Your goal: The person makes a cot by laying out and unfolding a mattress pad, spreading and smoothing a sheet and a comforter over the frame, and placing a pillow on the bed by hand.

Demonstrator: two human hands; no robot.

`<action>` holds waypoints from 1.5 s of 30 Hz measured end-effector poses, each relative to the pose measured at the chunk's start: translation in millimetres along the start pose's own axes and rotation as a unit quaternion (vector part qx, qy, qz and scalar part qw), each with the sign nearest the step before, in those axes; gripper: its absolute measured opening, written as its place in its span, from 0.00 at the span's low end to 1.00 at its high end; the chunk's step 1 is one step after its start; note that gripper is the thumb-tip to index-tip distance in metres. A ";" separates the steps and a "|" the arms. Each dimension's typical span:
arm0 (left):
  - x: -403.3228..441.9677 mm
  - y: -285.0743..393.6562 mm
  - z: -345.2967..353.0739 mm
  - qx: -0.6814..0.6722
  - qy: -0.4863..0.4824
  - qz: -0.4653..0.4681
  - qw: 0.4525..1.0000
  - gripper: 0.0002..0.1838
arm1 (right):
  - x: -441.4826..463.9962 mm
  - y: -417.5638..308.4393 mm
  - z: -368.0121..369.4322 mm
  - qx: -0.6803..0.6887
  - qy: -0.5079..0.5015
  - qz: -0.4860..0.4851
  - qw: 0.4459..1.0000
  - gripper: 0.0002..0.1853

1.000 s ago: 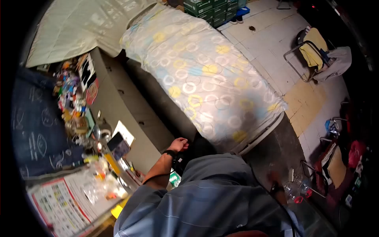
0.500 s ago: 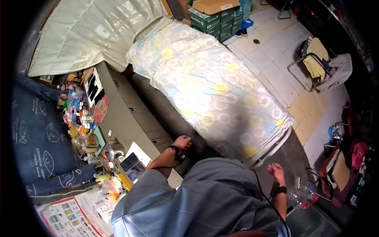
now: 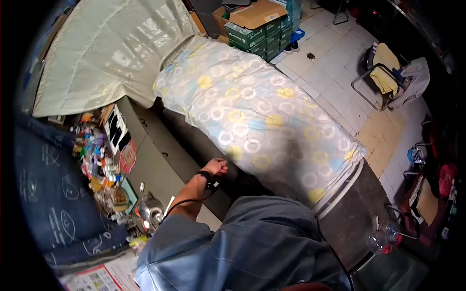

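Observation:
My left hand (image 3: 216, 167) hangs near the middle with its fingers curled together; whether anything small is inside is hidden. It is between the grey cabinet (image 3: 158, 162) and the bed's patterned cover (image 3: 272, 121), apart from both. A black band and a cable are at that wrist. My right hand is out of sight, with the grey shirt (image 3: 247, 242) filling the lower middle.
Cluttered bottles and small items (image 3: 99, 160) line the cabinet's left side. Green boxes (image 3: 259, 41) stand beyond the bed. A chair with a yellow cloth (image 3: 383, 80) is at the right, and clear plastic bottles (image 3: 377, 241) are at the lower right.
My left hand has moved slightly up and left since half a second ago. My right hand, visible then beside the bed's near end, has gone out of view. The view has shifted.

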State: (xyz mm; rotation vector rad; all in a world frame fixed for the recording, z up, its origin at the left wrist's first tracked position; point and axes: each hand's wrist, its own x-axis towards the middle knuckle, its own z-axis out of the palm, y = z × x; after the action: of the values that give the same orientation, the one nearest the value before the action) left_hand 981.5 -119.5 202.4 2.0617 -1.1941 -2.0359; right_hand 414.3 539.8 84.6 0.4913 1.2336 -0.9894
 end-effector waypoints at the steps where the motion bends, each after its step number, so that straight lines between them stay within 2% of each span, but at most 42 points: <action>1: 21.0 11.0 -17.5 -0.004 -0.005 0.009 1.000 0.18 | -10.1 5.3 34.5 -0.044 0.068 -0.005 0.997 0.19; 4: 75.5 49.3 -65.6 -0.023 -0.019 0.027 0.999 0.17 | -23.5 20.4 131.6 -0.107 0.148 0.001 0.983 0.17; 7: 95.3 84.9 -105.9 -0.036 -0.012 0.025 0.999 0.13 | -19.4 22.8 212.0 -0.150 0.158 -0.006 0.976 0.15; 8: 87.4 101.1 -114.4 -0.058 -0.032 -0.018 0.998 0.14 | -17.0 20.5 232.5 -0.165 0.154 -0.018 0.974 0.14; 9: 91.7 109.3 -125.7 -0.019 -0.043 -0.015 0.999 0.15 | -9.7 12.4 253.4 -0.184 0.148 -0.035 0.971 0.14; 11: 96.1 99.8 -144.1 0.057 -0.059 -0.009 0.997 0.16 | 1.7 -11.0 286.1 -0.247 0.133 -0.094 0.955 0.13; 12: 125.3 59.3 -159.1 -0.072 -0.061 -0.028 0.995 0.17 | 9.6 -32.0 307.2 -0.305 0.121 -0.145 0.934 0.13; 14: 100.1 54.1 -169.8 0.032 -0.048 0.004 0.998 0.12 | 29.6 -74.2 343.3 -0.385 0.110 -0.250 0.881 0.13; 15: 87.8 53.4 -173.8 0.083 -0.041 0.023 0.995 0.10 | 41.8 -97.1 360.1 -0.339 0.112 -0.257 0.898 0.10; 16: 82.3 44.5 -179.0 0.055 -0.035 -0.002 0.998 0.11 | 58.3 -110.0 373.1 -0.314 0.090 -0.297 0.897 0.07; 17: 77.5 33.5 -186.1 0.025 -0.025 -0.025 0.999 0.12 | 34.8 -126.1 439.9 -0.086 0.129 -0.228 0.961 0.03; 19: 58.4 17.1 -196.2 -0.037 0.004 -0.045 0.998 0.14 | 57.9 -126.6 446.6 -0.094 0.104 -0.187 0.972 0.04; 20: 45.9 20.2 -201.6 -0.061 0.022 -0.042 0.997 0.15 | 82.0 -114.5 431.0 -0.082 0.052 -0.168 0.981 0.05; 21: 30.7 25.1 -211.0 -0.081 0.040 -0.038 0.995 0.16 | 79.3 -103.0 441.0 -0.115 0.065 -0.144 0.981 0.06; 22: 12.0 34.0 -221.0 -0.074 0.051 -0.033 0.995 0.16 | 81.7 -93.9 446.3 -0.283 0.025 -0.165 0.945 0.05; 23: -5.5 44.6 -226.2 -0.071 0.059 -0.027 0.995 0.16 | 82.3 -84.9 442.0 -0.446 -0.011 -0.185 0.876 0.05; 24: -13.3 50.6 -230.7 -0.070 0.063 -0.021 0.995 0.17 | 89.9 -72.3 431.2 -0.540 -0.023 -0.204 0.817 0.05; 26: 3.5 40.0 -253.1 -0.079 0.077 -0.014 0.994 0.17 | 116.7 -32.2 382.3 -0.366 -0.026 -0.094 0.925 0.06; 27: 10.5 35.6 -263.4 -0.083 0.085 -0.014 0.993 0.16 | 132.7 -10.4 348.3 -0.264 -0.043 -0.042 0.963 0.07; 29: 3.3 58.7 -271.5 -0.095 0.074 -0.024 0.992 0.18 | 163.0 26.8 279.8 -0.105 -0.103 0.055 0.988 0.09; 32: 19.0 71.7 -298.0 -0.082 0.047 -0.006 0.995 0.19 | 125.0 5.7 341.4 -0.157 0.038 0.031 0.986 0.09; 35: 24.9 110.6 -334.8 -0.052 0.035 -0.015 0.998 0.21 | 119.8 -5.7 398.8 -0.157 0.087 0.016 0.984 0.09; 38: 76.1 131.0 -404.6 -0.046 0.014 -0.002 0.999 0.21 | 125.2 -7.8 463.9 -0.159 0.115 0.005 0.981 0.09; 42: 145.6 171.0 -500.2 -0.053 0.035 -0.010 0.998 0.20 | 138.7 4.6 545.7 -0.155 0.126 0.010 0.980 0.09; 45: 172.4 187.3 -552.6 -0.070 0.046 -0.028 0.996 0.20 | 170.4 26.3 559.8 -0.114 0.093 0.013 0.989 0.09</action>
State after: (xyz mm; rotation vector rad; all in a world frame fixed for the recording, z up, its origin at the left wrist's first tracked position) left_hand 1339.3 -610.5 235.4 2.1191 -0.9609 -1.9610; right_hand 745.9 57.0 89.7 0.4248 1.4834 -0.7802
